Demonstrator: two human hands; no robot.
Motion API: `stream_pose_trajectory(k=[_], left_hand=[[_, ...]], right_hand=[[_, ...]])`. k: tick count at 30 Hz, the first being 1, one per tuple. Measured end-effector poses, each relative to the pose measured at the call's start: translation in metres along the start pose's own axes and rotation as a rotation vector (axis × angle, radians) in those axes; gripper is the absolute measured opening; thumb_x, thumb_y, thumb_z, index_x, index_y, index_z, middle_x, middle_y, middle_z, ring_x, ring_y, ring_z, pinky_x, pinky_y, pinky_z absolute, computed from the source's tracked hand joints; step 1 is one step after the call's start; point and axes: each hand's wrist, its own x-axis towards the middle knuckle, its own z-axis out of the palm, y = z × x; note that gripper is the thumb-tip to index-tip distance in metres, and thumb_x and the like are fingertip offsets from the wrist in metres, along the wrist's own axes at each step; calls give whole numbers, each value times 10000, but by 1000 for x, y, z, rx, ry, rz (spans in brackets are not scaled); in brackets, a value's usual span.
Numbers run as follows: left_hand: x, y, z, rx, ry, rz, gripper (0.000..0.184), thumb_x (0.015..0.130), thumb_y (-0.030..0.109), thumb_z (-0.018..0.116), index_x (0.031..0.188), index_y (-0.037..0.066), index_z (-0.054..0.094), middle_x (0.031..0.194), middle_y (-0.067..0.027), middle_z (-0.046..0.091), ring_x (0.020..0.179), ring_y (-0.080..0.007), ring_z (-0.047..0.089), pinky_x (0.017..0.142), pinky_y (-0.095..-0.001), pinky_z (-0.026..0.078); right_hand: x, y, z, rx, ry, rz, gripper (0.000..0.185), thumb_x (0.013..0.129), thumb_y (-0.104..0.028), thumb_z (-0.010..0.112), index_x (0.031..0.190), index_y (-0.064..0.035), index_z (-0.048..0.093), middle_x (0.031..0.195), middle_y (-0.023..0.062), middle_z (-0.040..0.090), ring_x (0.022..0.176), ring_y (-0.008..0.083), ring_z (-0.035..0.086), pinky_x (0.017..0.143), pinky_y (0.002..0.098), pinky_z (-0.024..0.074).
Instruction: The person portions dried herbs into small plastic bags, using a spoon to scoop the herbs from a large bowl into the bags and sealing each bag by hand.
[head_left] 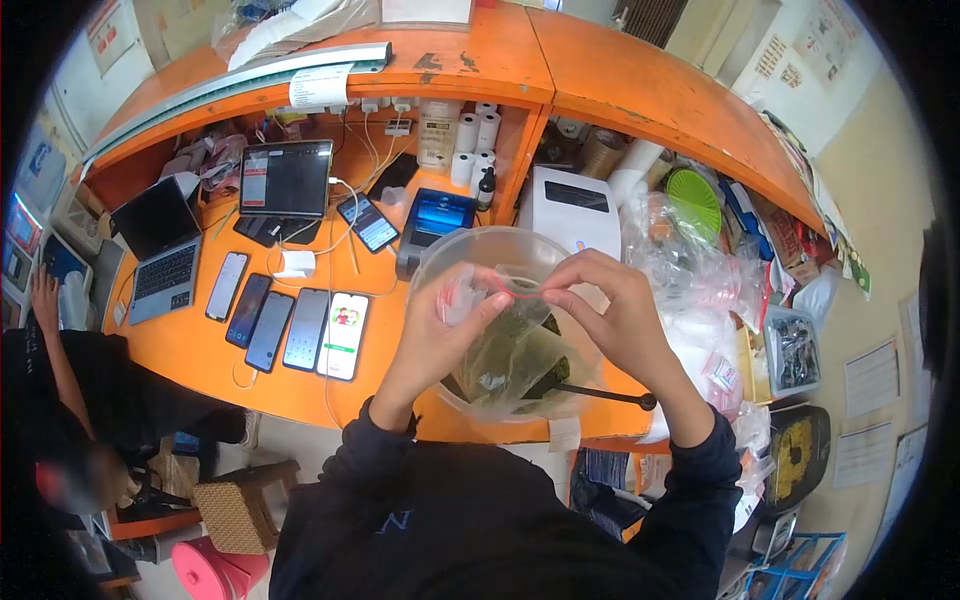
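Observation:
Above a large translucent tub (440, 385), both of my hands pinch the red-edged mouth of a small clear plastic bag (522, 284). My left hand (440, 335) is closed, with thumb and fingertips on the bag's left side. More clear plastic with red lines (458, 295) is tucked against its fingers. Thumb and index finger of my right hand (620, 310) grip the other side of the red edge. Inside the tub, dark green pieces (563, 372) show beside and through pale clear plastic. A black-handled tool (605, 396) lies across the tub's right rim.
Several phones (302, 330) lie on the orange counter (180, 345), left of the tub, near a laptop (165, 262) and a tablet (285, 180). A blue-lit black printer (437, 222) and a white printer (570, 210) stand behind. Another person's arm (62, 365) is at far left.

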Motion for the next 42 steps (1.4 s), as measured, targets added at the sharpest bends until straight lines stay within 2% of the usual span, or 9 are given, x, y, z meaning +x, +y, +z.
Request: stream_pose_trajectory(k=[4, 8, 13, 23, 28, 31, 34, 40, 42], left_hand=[[-2, 4, 7, -21, 82, 87, 160, 902, 177, 580, 949, 24, 583, 783, -41, 648, 699, -63, 578, 581, -186, 425], [-5, 9, 10, 130, 122, 138, 139, 891, 131, 585, 909, -4, 617, 765, -64, 629, 716, -105, 593, 649, -249, 462], [-6, 1, 17, 285, 221, 306, 103, 867, 84, 600, 885, -12, 634, 722, -69, 618, 643, -105, 567, 594, -253, 450], [-12, 0, 24, 249, 262, 330, 68, 881, 57, 568, 846, 5, 593, 624, -36, 567, 556, -78, 520, 522, -225, 408], [-14, -3, 24, 432, 292, 454, 40, 838, 34, 608, 836, -1, 589, 687, -99, 575, 572, -181, 547, 529, -277, 419], [-13, -2, 23, 509, 275, 530, 66, 860, 62, 600, 838, 4, 580, 676, -89, 571, 573, -146, 538, 517, -263, 408], [-20, 4, 26, 275, 274, 366, 102, 894, 110, 580, 880, 13, 550, 689, -62, 561, 586, -105, 521, 520, -234, 396], [-21, 15, 35, 94, 298, 351, 151, 929, 163, 537, 944, 18, 497, 729, -26, 538, 620, -76, 501, 559, -203, 397], [-23, 14, 35, 164, 310, 371, 149, 930, 158, 532, 941, 14, 498, 727, -31, 538, 620, -75, 500, 558, -203, 398]], right_hand=[[2, -2, 0, 163, -47, 114, 96, 796, -56, 672, 872, -11, 636, 848, 87, 631, 809, 184, 625, 749, 296, 505], [3, -11, 4, 384, -107, 173, 186, 829, -63, 650, 997, -11, 590, 964, 51, 601, 928, 141, 593, 895, 311, 481], [7, -12, 14, 422, -122, 98, 224, 832, -63, 652, 1025, 8, 565, 993, 48, 585, 963, 128, 573, 891, 291, 461], [3, -15, 18, 639, -100, 58, 184, 848, -41, 624, 1012, 10, 560, 973, 31, 557, 911, 94, 539, 885, 258, 428], [-1, -16, 18, 626, -90, 25, 232, 835, -54, 637, 1017, -10, 501, 957, 31, 534, 890, 95, 535, 852, 252, 426], [-3, -18, 16, 564, -92, 14, 263, 831, -67, 630, 1021, -22, 453, 901, 37, 531, 860, 110, 548, 802, 251, 436], [-3, -20, 7, 540, -117, 32, 293, 827, -67, 637, 1040, -22, 441, 902, 54, 546, 865, 123, 558, 814, 266, 437], [-3, -29, 7, 599, -93, 49, 307, 823, -84, 653, 1040, -25, 444, 883, 60, 577, 871, 130, 567, 833, 281, 437], [-2, -31, 9, 610, -81, 43, 313, 818, -90, 658, 1038, -29, 445, 874, 57, 582, 872, 128, 564, 834, 282, 436]])
